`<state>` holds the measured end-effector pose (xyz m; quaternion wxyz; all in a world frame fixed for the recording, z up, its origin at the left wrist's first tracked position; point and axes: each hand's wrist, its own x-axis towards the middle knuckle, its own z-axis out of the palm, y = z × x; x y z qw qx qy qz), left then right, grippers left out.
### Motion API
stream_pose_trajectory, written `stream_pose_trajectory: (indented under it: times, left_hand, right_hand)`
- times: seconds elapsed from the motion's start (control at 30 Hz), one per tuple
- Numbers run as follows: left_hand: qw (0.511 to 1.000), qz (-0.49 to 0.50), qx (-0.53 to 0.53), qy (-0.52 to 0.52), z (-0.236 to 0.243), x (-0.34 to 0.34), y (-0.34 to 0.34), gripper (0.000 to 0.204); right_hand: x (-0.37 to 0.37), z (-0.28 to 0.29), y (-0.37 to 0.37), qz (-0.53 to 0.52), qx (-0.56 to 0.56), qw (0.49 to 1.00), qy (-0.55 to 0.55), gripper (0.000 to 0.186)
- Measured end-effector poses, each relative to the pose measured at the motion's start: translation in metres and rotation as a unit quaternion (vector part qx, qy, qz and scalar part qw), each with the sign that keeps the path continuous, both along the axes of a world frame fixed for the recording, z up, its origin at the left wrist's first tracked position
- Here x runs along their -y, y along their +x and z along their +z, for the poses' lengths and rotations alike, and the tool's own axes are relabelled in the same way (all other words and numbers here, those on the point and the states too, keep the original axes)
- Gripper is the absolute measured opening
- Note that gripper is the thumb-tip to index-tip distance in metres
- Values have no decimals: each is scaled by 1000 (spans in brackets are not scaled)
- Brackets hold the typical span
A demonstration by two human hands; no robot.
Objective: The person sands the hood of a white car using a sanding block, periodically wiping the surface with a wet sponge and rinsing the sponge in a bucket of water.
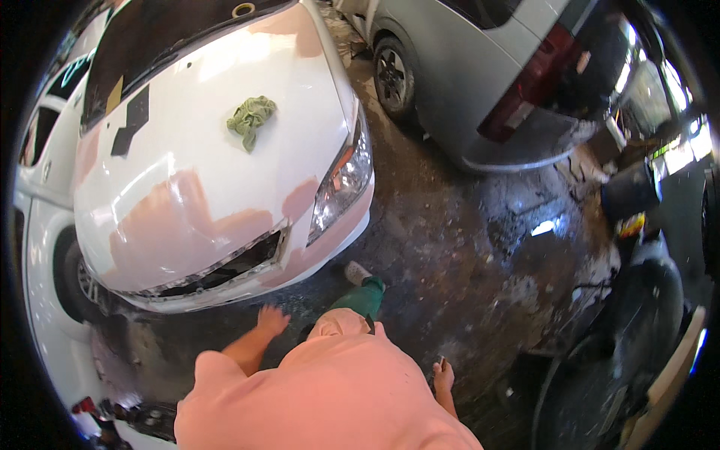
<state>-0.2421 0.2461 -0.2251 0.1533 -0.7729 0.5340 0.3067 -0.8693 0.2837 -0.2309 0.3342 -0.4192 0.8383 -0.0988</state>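
Note:
My left hand [272, 321] is held out in front of the car's bumper, apart from it, fingers loosely spread and holding nothing I can see. Low at my side, my right hand [444, 375] is closed, with a small dark thing at its fingers too small to name. Ahead stands a white car [161, 232] with pinkish-tan filler or primer patches on its hood and bumper. On the hood lies a crumpled green cloth [251, 120]. Dark sheets of what looks like sandpaper [137, 112] rest near the windshield.
A silver van [465, 97] is parked at the far right. Another white car [45, 247] stands along the left. The floor [450, 255] is dark and wet with a shiny puddle. At right are a dark bucket [630, 191] and a large black curved panel [615, 352].

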Motion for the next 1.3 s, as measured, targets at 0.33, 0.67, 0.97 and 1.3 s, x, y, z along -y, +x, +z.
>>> stream_pose_trajectory:
  times: [0.33,0.67,0.97,1.3]
  left_hand:
    - [961,241,-104,83,-94,16,10,59]
    - [447,665,-514,-305,23,286,-98,42]
    - [75,700,-416,-575,59,349,-120,38]
    - [-179,592,-345,-706,40,435,-147,30]
  right_hand:
    - [431,98,108,380,26,914,-136,50]
    - [620,223,357,694,134,675,-212,45]
    - [620,258,523,921,116,160,-336,56]
    - [588,234,578,898,96,-238,-357,41]
